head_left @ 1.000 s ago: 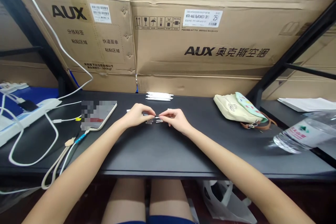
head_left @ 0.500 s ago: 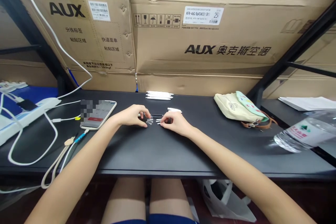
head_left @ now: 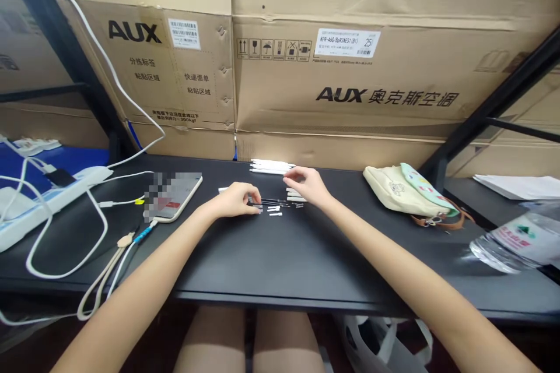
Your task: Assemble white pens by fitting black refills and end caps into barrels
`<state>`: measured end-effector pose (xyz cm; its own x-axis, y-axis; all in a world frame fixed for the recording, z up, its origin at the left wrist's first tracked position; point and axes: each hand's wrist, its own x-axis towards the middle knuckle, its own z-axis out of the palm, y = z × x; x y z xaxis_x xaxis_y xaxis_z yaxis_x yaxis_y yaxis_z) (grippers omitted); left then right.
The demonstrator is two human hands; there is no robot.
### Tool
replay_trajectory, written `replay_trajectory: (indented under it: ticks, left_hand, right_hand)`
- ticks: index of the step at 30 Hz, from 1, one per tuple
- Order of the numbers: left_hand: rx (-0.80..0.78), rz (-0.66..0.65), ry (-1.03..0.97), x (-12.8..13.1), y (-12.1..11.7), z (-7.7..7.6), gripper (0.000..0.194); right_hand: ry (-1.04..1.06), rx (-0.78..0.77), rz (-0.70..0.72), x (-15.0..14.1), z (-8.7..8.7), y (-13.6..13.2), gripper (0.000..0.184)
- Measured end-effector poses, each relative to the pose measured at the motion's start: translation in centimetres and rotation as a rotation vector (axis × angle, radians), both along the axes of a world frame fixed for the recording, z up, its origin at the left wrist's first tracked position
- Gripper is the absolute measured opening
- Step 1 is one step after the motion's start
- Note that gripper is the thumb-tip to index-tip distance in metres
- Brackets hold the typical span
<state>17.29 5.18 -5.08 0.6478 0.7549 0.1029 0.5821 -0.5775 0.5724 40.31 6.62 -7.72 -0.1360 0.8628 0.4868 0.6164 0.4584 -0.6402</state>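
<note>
My left hand rests on the black desk with thumb and forefinger curved and a gap between them. Beside its fingertips lie thin dark pen refills and small white pen parts. My right hand is raised slightly, thumb and forefinger drawn together at the right end of a row of white pens. Whether a pen or a small part is between those fingers is hidden. Short white barrels lie under the right hand, and a white piece shows left of my left hand.
A phone with a charging cable and a white power strip lie at the left. On the right are a cream pouch and a water bottle lying tilted. Large cardboard boxes stand behind the desk.
My right hand has moved away from the refills, up and back to the white pens. Small white parts now lie uncovered between the hands. My left hand stays near the refills.
</note>
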Motion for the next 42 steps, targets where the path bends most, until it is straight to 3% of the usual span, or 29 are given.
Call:
replay_trajectory:
  ticks: [3,5,9,16,19,21,25,29,32,38,42]
  left_hand:
    - [0.085,0.065,-0.152,0.2,0.1,-0.4,0.012]
    - [0.179,0.116,-0.264,0.4,0.1,-0.7,0.01]
    - [0.287,0.191,-0.36,0.5,0.2,-0.7,0.012]
    - [0.303,0.238,-0.325,0.1,0.6,-0.9,0.015]
    - [0.474,0.246,-0.254,-0.1,0.7,-1.0,0.016]
    - [0.647,0.215,-0.175,0.0,0.7,-0.9,0.022]
    - [0.815,0.063,-0.061,0.6,0.2,-0.9,0.023]
    - [0.663,-0.078,-0.045,1.4,-0.5,-1.2,0.028]
    - [0.438,-0.12,-0.075,1.7,-1.0,-1.3,0.031]
    - [-0.089,-0.154,-0.119,1.9,-1.5,-0.2,0.046]
    - [-0.229,-0.177,-0.092,1.5,-1.5,0.5,0.05]
  right_hand:
    - [-0.313,0.015,-0.078,0.2,0.1,3.2,0.014]
    - [-0.411,0.008,-0.095,0.0,-0.1,4.8,0.017]
    - [-0.485,0.016,-0.113,-0.6,-0.5,6.6,0.019]
    - [-0.53,0.055,-0.06,-0.6,0.0,7.5,0.006]
    - [-0.427,0.099,-0.009,-0.7,1.0,6.2,0.006]
    - [-0.214,0.108,0.085,-1.1,1.6,4.3,0.008]
    - [0.209,-0.05,0.291,-2.2,1.7,-1.1,0.021]
    - [0.543,-0.357,0.221,-2.7,0.7,-4.6,0.033]
    - [0.692,-0.452,0.173,-2.4,0.1,-5.1,0.036]
    - [0.609,-0.475,0.268,-1.3,0.7,-5.1,0.032]
    - [0.47,-0.378,0.347,-0.7,1.4,-5.4,0.027]
